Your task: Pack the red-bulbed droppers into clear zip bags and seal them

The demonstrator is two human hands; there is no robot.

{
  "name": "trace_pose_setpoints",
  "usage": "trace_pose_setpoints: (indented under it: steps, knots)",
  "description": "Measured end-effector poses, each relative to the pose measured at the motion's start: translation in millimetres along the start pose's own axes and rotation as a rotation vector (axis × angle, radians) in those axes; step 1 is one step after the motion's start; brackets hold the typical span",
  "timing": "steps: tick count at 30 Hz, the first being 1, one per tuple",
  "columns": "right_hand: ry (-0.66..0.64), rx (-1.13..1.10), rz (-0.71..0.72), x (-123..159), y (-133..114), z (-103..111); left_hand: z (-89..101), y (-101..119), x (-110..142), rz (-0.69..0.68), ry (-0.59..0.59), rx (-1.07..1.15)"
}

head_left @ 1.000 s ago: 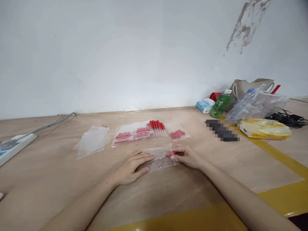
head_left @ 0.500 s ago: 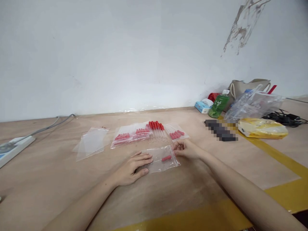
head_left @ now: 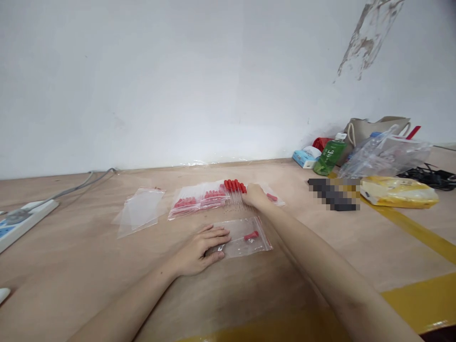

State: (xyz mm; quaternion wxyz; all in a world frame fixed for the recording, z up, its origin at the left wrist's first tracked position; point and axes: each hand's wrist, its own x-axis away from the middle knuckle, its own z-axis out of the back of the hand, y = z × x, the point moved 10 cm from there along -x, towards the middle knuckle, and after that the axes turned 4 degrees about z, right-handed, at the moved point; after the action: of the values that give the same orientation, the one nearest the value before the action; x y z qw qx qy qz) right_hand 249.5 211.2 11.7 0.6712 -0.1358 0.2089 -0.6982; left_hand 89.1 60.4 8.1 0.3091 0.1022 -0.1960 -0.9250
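My left hand [head_left: 204,249] lies flat with fingers stretched out on the left end of a clear zip bag [head_left: 237,247]. Inside that bag is one thin, clear-stemmed dropper with a red bulb [head_left: 251,235]. Beyond it, my right hand [head_left: 255,195] reaches to the right edge of a row of loose red-bulbed droppers [head_left: 234,186]; its fingertips are mostly hidden behind the hand. Left of the row, filled bags of droppers [head_left: 185,203] overlap one another. Another filled bag [head_left: 276,197] is partly covered by my right hand.
Flat, clear bags [head_left: 138,213] lie at the left, near a power strip [head_left: 32,221] with a grey cable. To the right are a green bottle [head_left: 329,156], a blue tissue pack [head_left: 302,158], a yellow packet [head_left: 399,192], a blurred dark object [head_left: 333,194] and plastic bags [head_left: 388,152].
My right hand has left the bag's open end and moved forward to the loose droppers. The left hand stays on the bag. The dropper inside now shows its bulb turned slightly.
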Motion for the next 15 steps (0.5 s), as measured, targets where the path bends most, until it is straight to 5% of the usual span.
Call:
trace_pose_setpoints:
  steps: [8,15]
  knots:
    - [-0.023,0.009,-0.017,-6.0,-12.3,-2.8,2.0,1.4,0.2,-0.017,0.026,0.021]
    - [0.043,-0.222,-0.053,17.1,25.3,30.8,0.4,0.7,0.4,-0.008,0.011,0.005]
